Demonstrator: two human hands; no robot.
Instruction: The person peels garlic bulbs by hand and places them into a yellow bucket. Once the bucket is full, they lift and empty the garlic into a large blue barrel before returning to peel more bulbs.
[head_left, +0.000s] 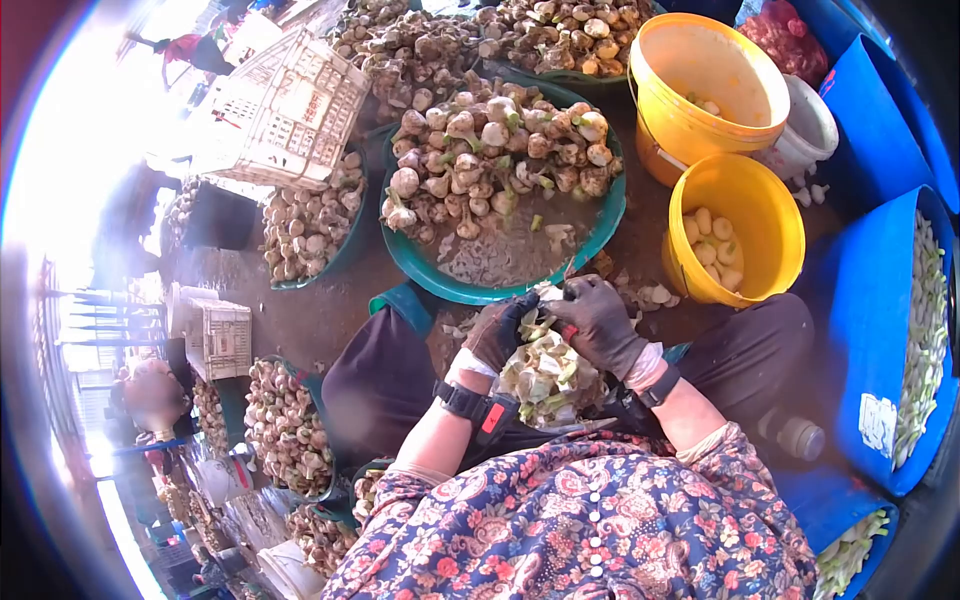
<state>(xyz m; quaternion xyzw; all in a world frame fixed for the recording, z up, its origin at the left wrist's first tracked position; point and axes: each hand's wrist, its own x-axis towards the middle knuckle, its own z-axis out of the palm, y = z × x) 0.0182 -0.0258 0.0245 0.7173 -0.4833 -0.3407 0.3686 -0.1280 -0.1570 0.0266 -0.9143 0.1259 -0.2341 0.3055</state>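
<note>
My left hand [498, 332], in a dark glove, is closed with its fingertips at a pale bulb [546, 293]. Opposite it, my right hand [603, 322], gloved too, has its fingers curled and pinched on the same bulb, which the gloves mostly cover. Below both hands, a heap of papery peelings and green scraps [553, 375] lies in my lap. Just beyond them stands a green basin [455, 289] with unpeeled, garlic-like bulbs [480, 150] piled over loose skins. To the right, a yellow bucket [765, 215] holds several peeled white bulbs [714, 243].
A larger yellow bucket [700, 95] and a white bucket [805, 125] stand behind. Blue bins [868, 330] line the right side, some with pale green produce. White plastic crates [285, 105] and more bulb-filled tubs [290, 425] are at left. A person [152, 395] is at far left.
</note>
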